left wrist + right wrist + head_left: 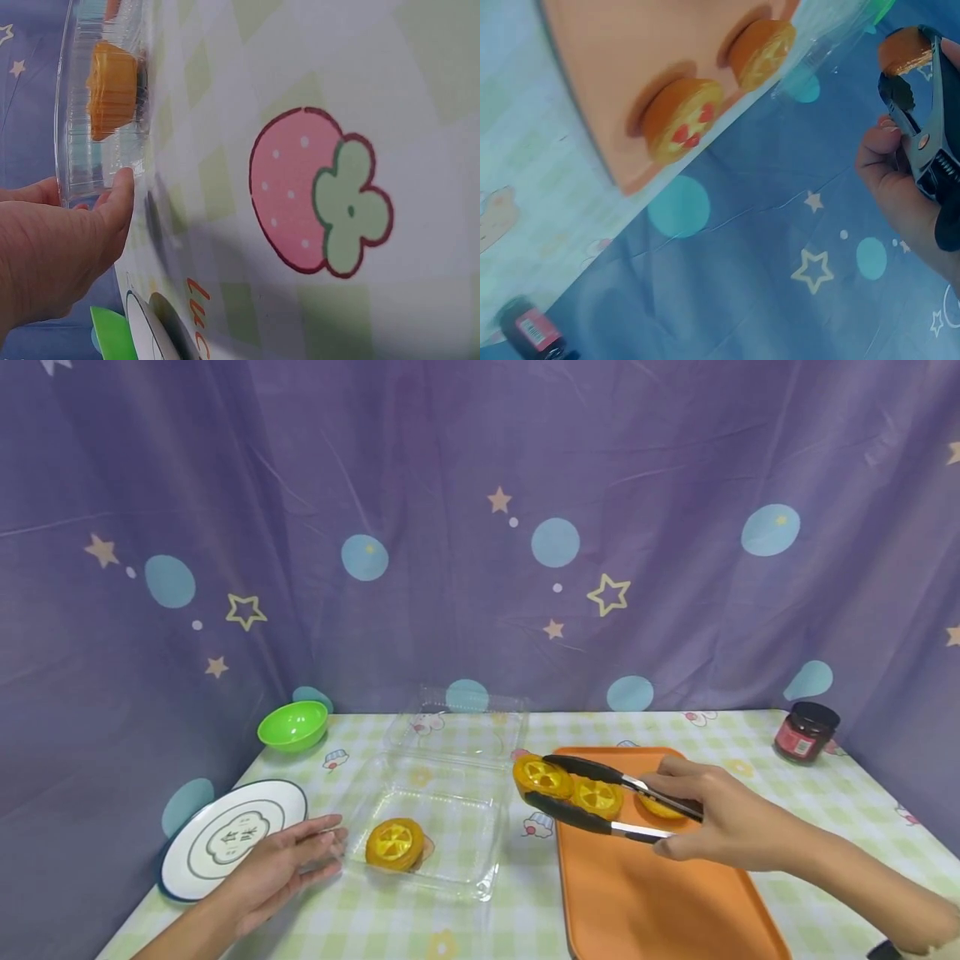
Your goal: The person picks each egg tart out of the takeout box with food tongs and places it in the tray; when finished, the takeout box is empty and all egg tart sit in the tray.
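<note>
My right hand (pixel 723 818) grips black-and-silver tongs (pixel 630 833). An egg tart (pixel 542 777) with a yellow patterned top is clamped between the tong tips, in the air over the left edge of the orange tray (pixel 645 893). Two more tarts sit on that tray, one with red pieces on top (pixel 686 127) and a yellow one (pixel 763 54) in the right wrist view. My left hand (pixel 281 864) holds the left side of an open clear plastic container (pixel 480 827), thumb and fingers at its near corner. One tart (pixel 394 844) lies inside it.
At the left lies a white plate (pixel 281 802) with a dark rim, and behind it a green bowl (pixel 294 727). A dark-lidded jar (pixel 806 732) stands at the back right. The container's raised lid (pixel 457 727) leans back toward the purple curtain (pixel 450 635).
</note>
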The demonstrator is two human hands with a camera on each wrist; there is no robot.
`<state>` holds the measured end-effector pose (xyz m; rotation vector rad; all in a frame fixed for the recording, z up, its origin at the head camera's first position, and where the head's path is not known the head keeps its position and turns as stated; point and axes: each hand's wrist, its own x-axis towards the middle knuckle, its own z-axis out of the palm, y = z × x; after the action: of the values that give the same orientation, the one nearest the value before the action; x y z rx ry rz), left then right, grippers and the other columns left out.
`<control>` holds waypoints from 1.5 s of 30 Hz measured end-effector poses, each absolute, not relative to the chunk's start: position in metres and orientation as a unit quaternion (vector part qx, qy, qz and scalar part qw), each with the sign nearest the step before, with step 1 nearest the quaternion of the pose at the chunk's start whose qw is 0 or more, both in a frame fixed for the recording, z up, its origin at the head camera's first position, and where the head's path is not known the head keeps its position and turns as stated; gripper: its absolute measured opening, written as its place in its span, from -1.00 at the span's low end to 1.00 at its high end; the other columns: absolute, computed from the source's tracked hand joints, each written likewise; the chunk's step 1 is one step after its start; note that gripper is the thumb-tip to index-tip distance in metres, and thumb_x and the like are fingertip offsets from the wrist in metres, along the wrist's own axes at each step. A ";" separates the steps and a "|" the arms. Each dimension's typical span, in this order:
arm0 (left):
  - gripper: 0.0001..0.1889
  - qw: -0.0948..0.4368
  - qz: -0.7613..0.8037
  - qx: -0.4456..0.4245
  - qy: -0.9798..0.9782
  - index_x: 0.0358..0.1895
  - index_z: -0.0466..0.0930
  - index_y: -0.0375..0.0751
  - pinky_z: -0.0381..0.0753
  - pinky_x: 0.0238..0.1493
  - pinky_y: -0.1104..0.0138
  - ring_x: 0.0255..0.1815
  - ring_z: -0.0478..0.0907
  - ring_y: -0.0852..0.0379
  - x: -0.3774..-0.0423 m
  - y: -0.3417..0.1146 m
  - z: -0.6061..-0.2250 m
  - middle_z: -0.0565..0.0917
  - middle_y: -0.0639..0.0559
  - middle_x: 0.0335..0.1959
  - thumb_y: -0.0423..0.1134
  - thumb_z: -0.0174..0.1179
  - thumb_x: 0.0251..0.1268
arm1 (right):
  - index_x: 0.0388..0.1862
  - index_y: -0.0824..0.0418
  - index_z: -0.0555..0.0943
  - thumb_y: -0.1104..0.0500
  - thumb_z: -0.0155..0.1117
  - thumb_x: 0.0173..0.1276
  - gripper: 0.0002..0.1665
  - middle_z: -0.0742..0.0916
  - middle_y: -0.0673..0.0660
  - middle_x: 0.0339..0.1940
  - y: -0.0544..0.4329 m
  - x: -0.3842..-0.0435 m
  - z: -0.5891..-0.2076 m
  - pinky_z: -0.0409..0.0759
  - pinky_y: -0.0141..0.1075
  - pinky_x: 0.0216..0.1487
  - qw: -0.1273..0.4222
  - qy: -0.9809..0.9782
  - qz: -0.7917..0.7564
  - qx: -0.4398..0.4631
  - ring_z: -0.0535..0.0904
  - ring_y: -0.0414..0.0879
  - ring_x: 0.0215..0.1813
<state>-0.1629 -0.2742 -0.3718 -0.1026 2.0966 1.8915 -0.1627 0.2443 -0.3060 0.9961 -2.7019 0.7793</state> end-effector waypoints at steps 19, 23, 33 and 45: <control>-0.31 0.155 0.659 -0.033 0.735 0.46 -0.05 -0.52 0.55 0.22 0.15 0.27 0.38 -0.06 -0.164 -0.279 -0.372 0.16 -0.44 0.42 -0.19 0.04 0.49 | 0.17 0.37 0.57 0.07 0.55 -0.07 -0.21 0.56 0.39 0.19 0.283 -0.152 -0.332 0.69 -0.28 -0.17 0.040 -0.923 0.216 0.316 0.53 0.28 0.13; -0.30 0.153 0.659 -0.026 0.736 0.45 -0.05 -0.53 0.55 0.22 0.16 0.26 0.39 -0.06 -0.165 -0.278 -0.372 0.17 -0.44 0.42 -0.19 0.05 0.48 | 0.19 0.31 0.58 0.07 0.56 -0.11 -0.19 0.56 0.36 0.21 0.284 -0.149 -0.337 0.68 -0.32 -0.22 0.032 -0.929 0.202 0.310 0.56 0.21 0.10; -0.31 0.154 0.660 -0.027 0.735 0.45 -0.06 -0.54 0.55 0.22 0.14 0.27 0.38 -0.09 -0.164 -0.278 -0.373 0.16 -0.46 0.41 -0.20 0.04 0.49 | 0.09 0.20 0.66 -0.01 0.55 -0.13 -0.27 0.58 0.37 0.17 0.294 -0.142 -0.350 0.64 -0.24 -0.34 0.010 -0.944 0.157 0.291 0.62 0.20 -0.01; -0.31 0.155 0.663 -0.031 0.732 0.46 -0.06 -0.53 0.55 0.22 0.15 0.26 0.40 -0.05 -0.164 -0.276 -0.374 0.14 -0.46 0.42 -0.21 0.04 0.48 | 0.12 0.19 0.63 -0.01 0.56 -0.16 -0.23 0.55 0.36 0.21 0.296 -0.141 -0.349 0.58 -0.40 -0.38 -0.005 -0.946 0.152 0.288 0.63 0.15 -0.03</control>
<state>-0.1637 -0.2755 -0.3739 -0.0893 2.0964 1.8997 -0.1410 0.2960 -0.3491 0.9063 -2.9810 0.4779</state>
